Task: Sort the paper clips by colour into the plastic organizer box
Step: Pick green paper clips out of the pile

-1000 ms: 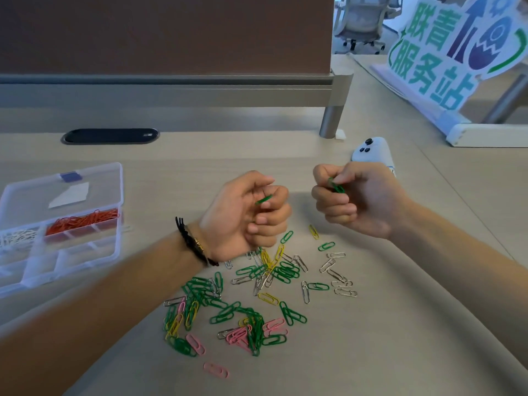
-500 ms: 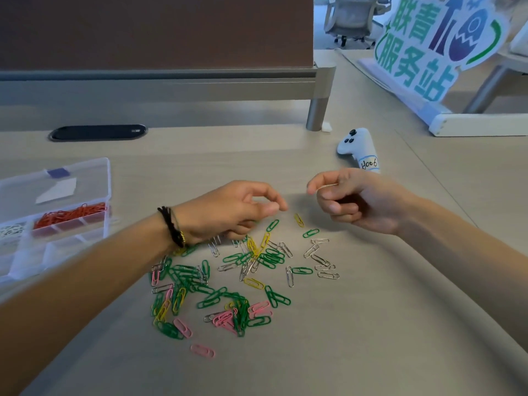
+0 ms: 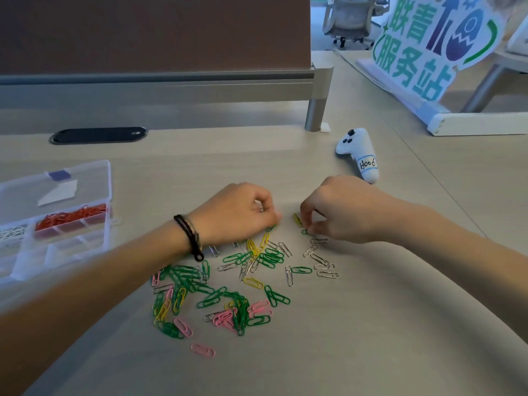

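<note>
A loose pile of paper clips [image 3: 228, 284], green, yellow, pink and silver, lies on the desk in front of me. The clear plastic organizer box [image 3: 109, 181] sits at the left, with red clips [image 3: 71, 216] in one compartment and white clips [image 3: 11, 233] in the one to its left. My left hand [image 3: 237, 214] rests curled at the pile's far edge, fingertips closed on a green clip [image 3: 270, 227] that peeks out below them. My right hand [image 3: 345, 210] is lowered beside it, thumb and finger pinched on another green clip [image 3: 305, 231] next to a yellow one [image 3: 297, 219].
A white game controller [image 3: 360, 155] with a label lies just behind my right hand. A black cable slot [image 3: 98, 135] and a partition post [image 3: 316, 110] stand at the back. A green and blue sign [image 3: 428, 50] is at the far right.
Both hands, raised with green clips a second ago, have come down to the far edge of the pile. Their fingertips now pinch at clips on the desk.
</note>
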A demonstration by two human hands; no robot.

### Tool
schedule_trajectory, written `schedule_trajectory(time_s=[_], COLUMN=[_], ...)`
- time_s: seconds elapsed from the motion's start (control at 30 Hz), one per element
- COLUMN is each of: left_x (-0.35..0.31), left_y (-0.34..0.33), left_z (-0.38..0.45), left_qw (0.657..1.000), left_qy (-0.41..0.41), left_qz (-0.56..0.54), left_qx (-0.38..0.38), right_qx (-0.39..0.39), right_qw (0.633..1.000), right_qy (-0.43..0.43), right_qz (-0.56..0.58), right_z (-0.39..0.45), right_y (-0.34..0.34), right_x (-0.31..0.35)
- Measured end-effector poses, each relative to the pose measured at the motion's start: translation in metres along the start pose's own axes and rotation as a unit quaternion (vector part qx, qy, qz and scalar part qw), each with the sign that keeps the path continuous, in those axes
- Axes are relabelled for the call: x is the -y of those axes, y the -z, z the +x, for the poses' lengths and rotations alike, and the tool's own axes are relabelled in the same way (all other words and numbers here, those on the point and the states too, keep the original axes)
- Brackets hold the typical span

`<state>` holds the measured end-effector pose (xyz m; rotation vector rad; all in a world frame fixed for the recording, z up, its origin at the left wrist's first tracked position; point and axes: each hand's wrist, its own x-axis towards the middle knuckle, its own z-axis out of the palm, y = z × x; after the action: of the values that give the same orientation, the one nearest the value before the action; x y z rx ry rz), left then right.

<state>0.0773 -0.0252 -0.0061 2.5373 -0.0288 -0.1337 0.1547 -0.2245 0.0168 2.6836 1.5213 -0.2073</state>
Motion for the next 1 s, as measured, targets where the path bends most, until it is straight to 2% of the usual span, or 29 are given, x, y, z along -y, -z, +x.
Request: schedule_trajectory(time_s=[0.1,0.2,0.33,0.4,0.47,0.53,0.57,0.6,0.63,0.67,0.7,0.73,0.77,0.8,0.83,0.87,0.93,1.0], left_x=[-0.009,-0.019,-0.031,-0.032,-0.028,-0.022,-0.017,-0.013,-0.011,-0.01,-0.01,-0.01,-0.01,-0.009,-0.009,-0.007,-0.005,-0.004], left_y=[-0.007,-0.011,-0.012,-0.012,-0.013,-0.011,-0.01,-0.009,-0.008,-0.007,-0.005,-0.003,-0.002,-0.001,0.0,0.0,0.002,0.005], left_z=[-0.008,-0.007,-0.002,-0.001,0.0,0.0,0.001,0.002,0.001,-0.002,-0.005,-0.008,-0.013,-0.017,-0.02,-0.023,-0.026,-0.029], left_qw=[0.984,0.943,0.883,0.86,0.845,0.855,0.882,0.924,0.969,0.997,0.981,0.928,0.857,0.795,0.757,0.74,0.738,0.774], left_qy=[-0.037,-0.062,-0.1,-0.12,-0.132,-0.132,-0.134,-0.124,-0.106,-0.078,-0.041,-0.005,0.021,0.042,0.055,0.057,0.061,0.064], left_qz=[0.168,0.323,0.458,0.496,0.518,0.501,0.45,0.361,0.221,0.026,-0.188,-0.364,-0.497,-0.578,-0.618,-0.632,-0.632,-0.594], left_qx=[-0.033,-0.05,-0.024,-0.008,-0.013,-0.027,-0.036,-0.037,-0.023,-0.001,0.034,0.083,0.136,0.176,0.205,0.223,0.23,0.209], right_qx=[0.006,0.011,-0.003,-0.026,-0.042,-0.036,-0.025,-0.012,0.004,0.023,0.045,0.067,0.083,0.088,0.082,0.065,0.014,-0.009], right_qw=[0.992,0.976,0.974,0.988,0.998,0.971,0.95,0.929,0.909,0.887,0.865,0.847,0.836,0.834,0.845,0.871,0.937,0.984], right_qy=[0.025,0.023,0.014,-0.005,-0.031,-0.055,-0.061,-0.064,-0.064,-0.06,-0.053,-0.044,-0.038,-0.037,-0.041,-0.042,-0.024,0.006], right_qz=[-0.122,-0.215,-0.227,-0.154,0.033,0.23,0.305,0.365,0.413,0.457,0.497,0.526,0.542,0.543,0.526,0.486,0.349,0.179], right_z=[0.001,0.004,0.006,0.005,0.003,0.0,-0.003,-0.007,-0.012,-0.016,-0.02,-0.023,-0.025,-0.026,-0.026,-0.026,-0.028,-0.032], right_y=[0.007,0.008,0.004,-0.001,-0.006,-0.009,-0.01,-0.011,-0.012,-0.014,-0.015,-0.016,-0.016,-0.016,-0.015,-0.014,-0.013,-0.013], right_x=[0.006,0.006,0.006,0.003,-0.003,-0.005,-0.005,-0.003,-0.001,0.001,0.002,0.003,0.004,0.006,0.008,0.013,0.023,0.033])
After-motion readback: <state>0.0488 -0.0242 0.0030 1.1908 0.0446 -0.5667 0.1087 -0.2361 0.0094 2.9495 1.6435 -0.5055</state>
